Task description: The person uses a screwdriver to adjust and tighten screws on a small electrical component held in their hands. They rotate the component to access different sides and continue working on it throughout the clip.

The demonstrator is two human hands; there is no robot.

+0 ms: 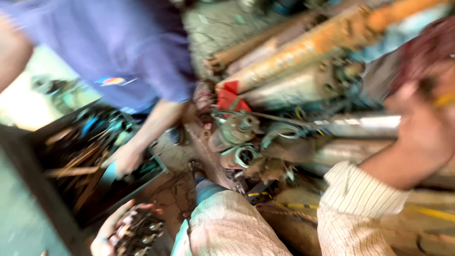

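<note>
1. The picture is blurry, so small things are hard to make out.
2. Nearest, at the bottom, the person's left hand [113,232] is palm up with the fingers curled under a clump of small dark metal parts [140,232]. The parts rest in the palm.
3. Just right of that hand is the person's knee in checked cloth [227,227].
4. The person's right hand [422,128] is up at the right edge, with a striped sleeve [355,199] below it. It seems to be closed around something, maybe with a bit of yellow near the top, but I cannot tell what it is.
5. A little farther, on the left, a dark open box [61,156] sits on the floor. It is full of tools and sticks.
6. Another person in a blue shirt [118,47] bends over the box. That person's hand [125,159] reaches into it and grips something there.
7. Past the knee, a foot in a sandal [195,168] stands on the dirty floor [166,194].
8. Behind it lie grey round machine parts [237,128] and a red piece [230,97].
9. Farthest, long rusty orange pipes [322,42] lie slanting toward the top right corner.
</note>
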